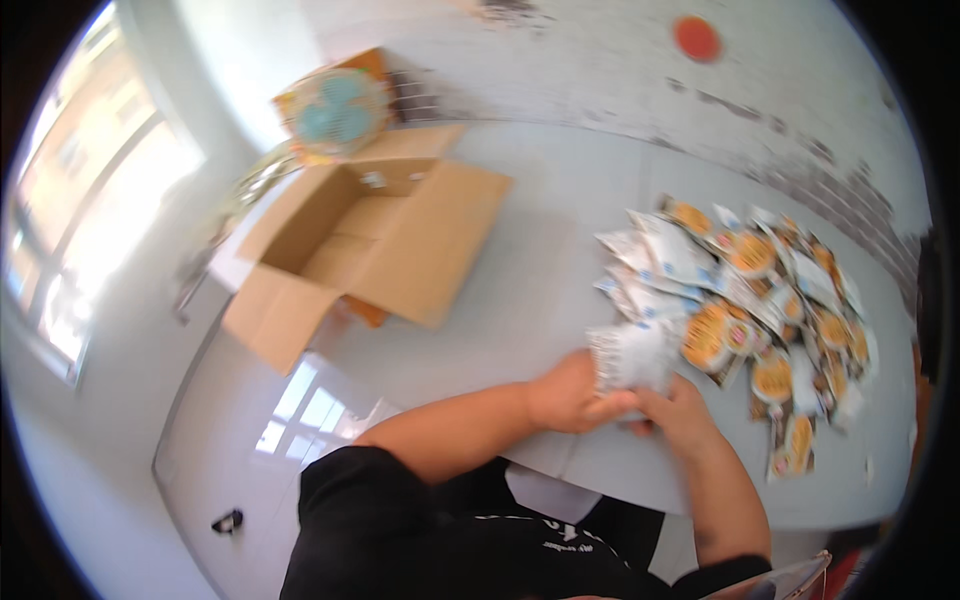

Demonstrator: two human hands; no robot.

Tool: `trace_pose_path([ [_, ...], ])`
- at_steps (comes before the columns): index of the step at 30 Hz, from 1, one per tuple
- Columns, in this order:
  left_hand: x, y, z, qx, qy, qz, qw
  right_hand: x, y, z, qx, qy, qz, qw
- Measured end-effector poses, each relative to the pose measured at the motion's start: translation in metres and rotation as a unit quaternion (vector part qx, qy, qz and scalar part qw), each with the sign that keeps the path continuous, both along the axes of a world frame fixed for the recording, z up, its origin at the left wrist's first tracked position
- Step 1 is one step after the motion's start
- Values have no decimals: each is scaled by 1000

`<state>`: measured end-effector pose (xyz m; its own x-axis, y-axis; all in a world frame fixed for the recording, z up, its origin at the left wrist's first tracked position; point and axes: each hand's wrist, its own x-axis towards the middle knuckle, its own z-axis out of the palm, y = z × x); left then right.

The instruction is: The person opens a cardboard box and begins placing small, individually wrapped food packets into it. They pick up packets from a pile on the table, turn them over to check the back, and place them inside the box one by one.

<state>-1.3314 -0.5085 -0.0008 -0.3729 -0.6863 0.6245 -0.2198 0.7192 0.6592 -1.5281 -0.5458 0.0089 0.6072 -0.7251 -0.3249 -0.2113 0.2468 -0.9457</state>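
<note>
Between my two hands, near the front edge of the grey table (540,300), is a white printed sachet (634,356). My left hand (574,397) grips its left side and lower edge. At its lower right, the fingers of my right hand (671,409) close on the same sachet. Just beyond and to the right lies a loose heap of sachets (750,259), some white side up, others showing brown and orange print. An open cardboard box (420,240) stands at the left with its flaps spread; its visible inside shows bare cardboard and small white bits near the top.
Behind the box, by the wall, is a fan with teal blades (334,116). An orange object (365,311) shows under the box's near flap. A window (97,217) is on the far left. A small black item (227,520) lies on the floor. The brick-patterned wall borders the table's back.
</note>
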Motion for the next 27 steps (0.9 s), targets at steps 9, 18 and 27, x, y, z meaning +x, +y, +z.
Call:
trace_pose_path([
  [9,2,-11,-1,304,213,-65,926,11,20,-13,-236,-43,-88,967],
  [18,-16,0,6,433,397,-21,809,2,20,-37,-236,-18,7,971],
  [27,-18,1,6,344,368,-15,864,-3,21,-62,-226,-72,-79,968],
])
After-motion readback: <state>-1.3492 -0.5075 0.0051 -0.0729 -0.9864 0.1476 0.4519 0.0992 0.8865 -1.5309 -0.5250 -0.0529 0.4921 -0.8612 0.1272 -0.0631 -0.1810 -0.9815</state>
